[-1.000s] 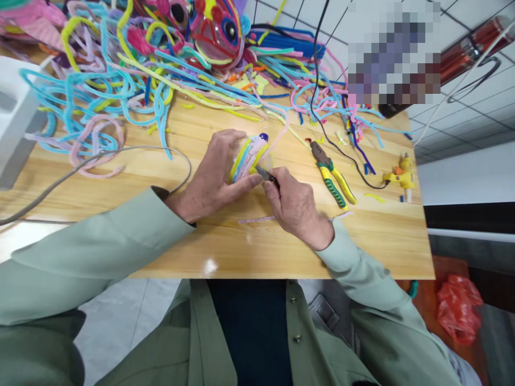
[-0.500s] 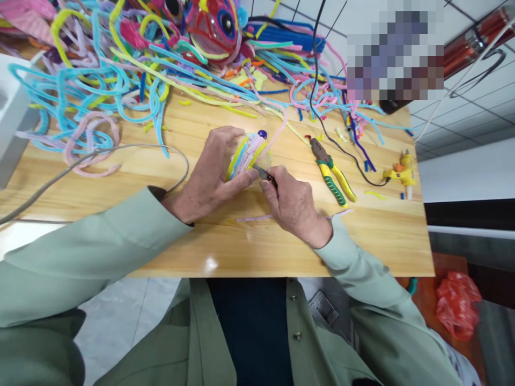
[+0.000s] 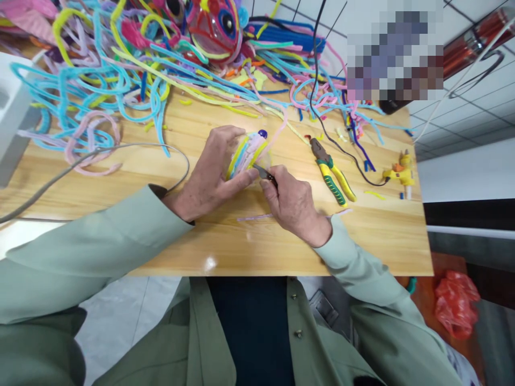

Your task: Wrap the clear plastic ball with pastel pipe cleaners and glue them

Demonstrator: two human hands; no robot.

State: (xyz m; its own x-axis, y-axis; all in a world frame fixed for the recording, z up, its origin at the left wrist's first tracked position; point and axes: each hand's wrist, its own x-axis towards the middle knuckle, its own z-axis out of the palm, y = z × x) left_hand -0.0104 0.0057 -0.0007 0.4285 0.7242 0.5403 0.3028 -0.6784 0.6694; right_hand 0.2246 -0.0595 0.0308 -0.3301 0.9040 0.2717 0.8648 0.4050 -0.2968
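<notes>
My left hand (image 3: pixel 213 174) is wrapped round a small craft piece (image 3: pixel 245 153) covered in yellow, blue, pink and lilac pipe cleaners, with a clear part showing at its right side. A dark blue ball (image 3: pixel 262 133) sits at its upper end. In the closed fingers of my right hand (image 3: pixel 293 201) is a small dark-handled tool (image 3: pixel 265 173) with a grey metal tip. That tip reaches the piece beside my left thumb; whether it is a blade or pincers I cannot tell. A pink pipe cleaner (image 3: pixel 278 128) runs upward from the piece.
Green-and-yellow pliers (image 3: pixel 328 166) lie right of my hands, and a yellow glue gun (image 3: pixel 402 171) with a black cord is near the right edge. Tangled pipe cleaners (image 3: pixel 120 86) and a clear fish-like figure (image 3: pixel 213 32) fill the back. A grey cable (image 3: pixel 132 145) crosses the left.
</notes>
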